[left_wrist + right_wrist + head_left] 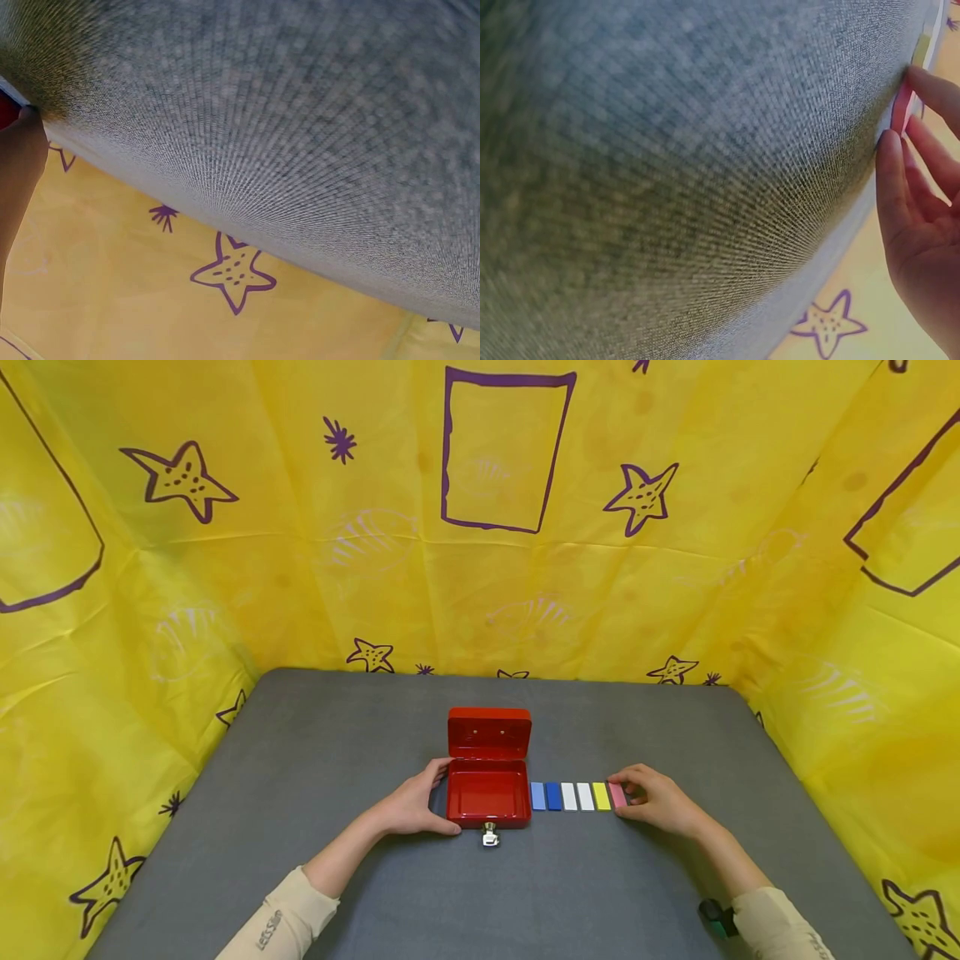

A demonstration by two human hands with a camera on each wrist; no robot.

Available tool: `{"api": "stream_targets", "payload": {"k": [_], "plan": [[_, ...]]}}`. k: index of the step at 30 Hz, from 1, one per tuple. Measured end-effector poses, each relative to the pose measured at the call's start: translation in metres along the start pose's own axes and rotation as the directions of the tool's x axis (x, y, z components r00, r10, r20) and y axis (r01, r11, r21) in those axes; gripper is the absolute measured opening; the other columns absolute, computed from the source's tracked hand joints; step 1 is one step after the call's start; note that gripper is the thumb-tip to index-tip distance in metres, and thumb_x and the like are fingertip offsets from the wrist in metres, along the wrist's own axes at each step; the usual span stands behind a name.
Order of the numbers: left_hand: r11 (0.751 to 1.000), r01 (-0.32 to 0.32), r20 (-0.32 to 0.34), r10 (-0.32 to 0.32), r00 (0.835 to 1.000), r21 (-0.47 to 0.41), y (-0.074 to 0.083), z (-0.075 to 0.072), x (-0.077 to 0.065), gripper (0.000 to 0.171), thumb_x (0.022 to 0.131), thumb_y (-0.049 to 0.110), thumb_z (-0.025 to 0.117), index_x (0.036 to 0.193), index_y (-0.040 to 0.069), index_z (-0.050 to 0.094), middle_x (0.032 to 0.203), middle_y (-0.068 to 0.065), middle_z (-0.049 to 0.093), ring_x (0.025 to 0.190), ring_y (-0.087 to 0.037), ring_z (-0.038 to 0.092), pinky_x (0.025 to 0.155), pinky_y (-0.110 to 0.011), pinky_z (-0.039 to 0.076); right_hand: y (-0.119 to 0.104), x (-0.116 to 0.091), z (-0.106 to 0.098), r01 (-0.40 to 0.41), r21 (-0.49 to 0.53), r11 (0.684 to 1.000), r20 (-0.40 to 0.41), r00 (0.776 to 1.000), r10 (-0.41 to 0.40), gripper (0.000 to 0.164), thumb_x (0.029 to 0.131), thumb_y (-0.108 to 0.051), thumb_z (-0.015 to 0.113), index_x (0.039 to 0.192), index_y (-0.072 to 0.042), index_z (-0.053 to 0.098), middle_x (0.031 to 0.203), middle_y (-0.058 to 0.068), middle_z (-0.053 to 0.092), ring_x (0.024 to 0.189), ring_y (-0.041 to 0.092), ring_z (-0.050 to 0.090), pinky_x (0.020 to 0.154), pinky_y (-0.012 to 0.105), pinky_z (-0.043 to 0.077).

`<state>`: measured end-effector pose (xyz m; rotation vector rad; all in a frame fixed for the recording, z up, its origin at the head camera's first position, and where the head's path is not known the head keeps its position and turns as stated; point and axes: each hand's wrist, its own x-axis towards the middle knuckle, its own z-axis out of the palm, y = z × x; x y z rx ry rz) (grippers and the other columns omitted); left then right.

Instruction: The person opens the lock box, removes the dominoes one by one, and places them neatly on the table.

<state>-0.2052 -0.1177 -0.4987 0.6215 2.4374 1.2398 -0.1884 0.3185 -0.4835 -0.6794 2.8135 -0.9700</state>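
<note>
A red metal cash box (488, 793) stands on the grey table with its lid (489, 735) raised and its inside bare. My left hand (411, 802) holds the box along its left side, thumb at the front corner and fingers toward the back. To the right of the box, flat rectangular blocks lie in a row: light blue (537, 797), dark blue (553, 797), two white (569, 797) ones, yellow (602, 797) and pink. At the right end, my right hand (656, 798) pinches the pink block (617, 795) by its two ends between thumb and fingers.
A silver latch (490, 835) hangs at the front of the box. Grey cloth covers the table (337, 727). Yellow fabric walls (300, 568) with purple drawings enclose its back and sides. A dark band (718, 917) is around my right wrist.
</note>
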Motion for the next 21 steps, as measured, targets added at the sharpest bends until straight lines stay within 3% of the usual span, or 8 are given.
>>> {"api": "stream_targets", "payload": {"k": [13,21], "plan": [[1.000,0.015,0.004,-0.015,1.000,-0.006,0.001,0.000,-0.001,0.103,0.068,0.030,0.088,0.148,0.007,0.027,0.148,-0.014,0.039,0.134,-0.033,0.040,0.110,-0.049,0.035,0.001,0.000,0.000,0.015,0.024,1.000,-0.003,1.000,-0.015,0.048,0.082,-0.018,0.080,0.123,-0.002,0.062,0.113,0.010,0.058,0.094,0.026,0.055,0.076,0.030,0.055],[1.000,0.011,0.014,-0.011,1.000,0.011,0.001,-0.004,-0.001,0.102,0.068,0.028,0.088,0.147,0.007,0.028,0.147,-0.014,0.040,0.133,-0.033,0.041,0.108,-0.049,0.037,-0.015,0.003,0.004,-0.005,-0.073,0.997,-0.105,0.994,-0.003,0.051,0.084,-0.023,0.078,0.125,0.001,0.060,0.116,0.013,0.062,0.098,0.029,0.060,0.080,0.043,0.052]]}}
